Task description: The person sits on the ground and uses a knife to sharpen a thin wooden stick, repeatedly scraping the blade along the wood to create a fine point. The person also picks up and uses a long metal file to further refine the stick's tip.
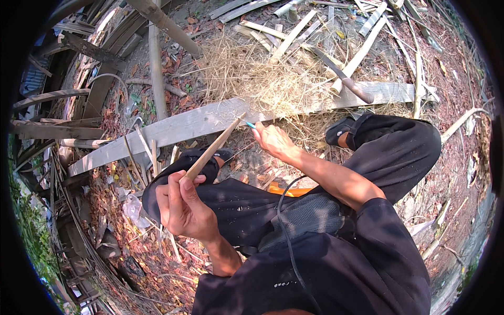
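My left hand (186, 206) is closed round the lower end of a tapered strip of wood or bamboo (212, 148), which slants up and to the right to a narrow tip. Close to that tip is my right hand (273, 140), its fingers pinched on a slim blue tool (250, 125). Only a short end of the tool shows, and I cannot tell what kind it is. It appears to meet the strip near the tip. Both hands are above my lap, on the near side of a long grey plank (173, 124).
A machete (357, 89) lies across the plank at the right. Beyond the plank is a heap of pale shavings (262, 79), with split bamboo pieces (294, 37) behind. Stacked timber (58, 128) stands at the left. A dark cable (281, 210) runs down my front.
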A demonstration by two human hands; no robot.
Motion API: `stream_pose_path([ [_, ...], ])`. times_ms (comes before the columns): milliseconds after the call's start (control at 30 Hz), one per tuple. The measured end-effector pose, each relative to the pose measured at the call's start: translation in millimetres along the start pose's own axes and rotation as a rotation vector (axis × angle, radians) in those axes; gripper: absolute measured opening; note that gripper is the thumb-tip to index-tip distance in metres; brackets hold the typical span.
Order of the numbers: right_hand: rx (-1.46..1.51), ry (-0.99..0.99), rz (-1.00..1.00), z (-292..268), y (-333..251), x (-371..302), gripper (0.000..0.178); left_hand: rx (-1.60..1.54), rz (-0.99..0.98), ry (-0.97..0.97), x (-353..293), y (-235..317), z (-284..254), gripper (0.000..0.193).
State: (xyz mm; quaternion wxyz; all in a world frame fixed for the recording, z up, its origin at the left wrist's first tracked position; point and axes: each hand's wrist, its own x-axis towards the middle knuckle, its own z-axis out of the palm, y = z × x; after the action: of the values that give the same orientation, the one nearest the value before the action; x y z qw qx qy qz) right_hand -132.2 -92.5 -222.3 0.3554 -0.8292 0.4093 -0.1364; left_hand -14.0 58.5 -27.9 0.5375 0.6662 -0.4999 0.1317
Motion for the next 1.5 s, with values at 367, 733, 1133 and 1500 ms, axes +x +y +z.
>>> stream_pose_path([
  [367,-0.005,0.034,0.202,51.4,42.5,28.5,0.034,0.003,-0.083,0.036,4.1,1.7,1.1,0.02],
  [733,0.153,-0.015,0.396,25.8,50.4,28.9,0.043,-0.175,-0.328,0.055,17.0,-22.7,-12.4,0.025],
  [1133,0.366,0.0,-0.132,-88.0,-125.7,-73.3,0.024,-0.277,-0.322,0.136,6.8,-19.5,-14.0,0.015],
  [1500,0.214,0.035,-0.2,-70.1,-127.6,-78.3,0.022,-0.227,-0.171,0.047,1.5,-13.4,-9.7,0.015],
])
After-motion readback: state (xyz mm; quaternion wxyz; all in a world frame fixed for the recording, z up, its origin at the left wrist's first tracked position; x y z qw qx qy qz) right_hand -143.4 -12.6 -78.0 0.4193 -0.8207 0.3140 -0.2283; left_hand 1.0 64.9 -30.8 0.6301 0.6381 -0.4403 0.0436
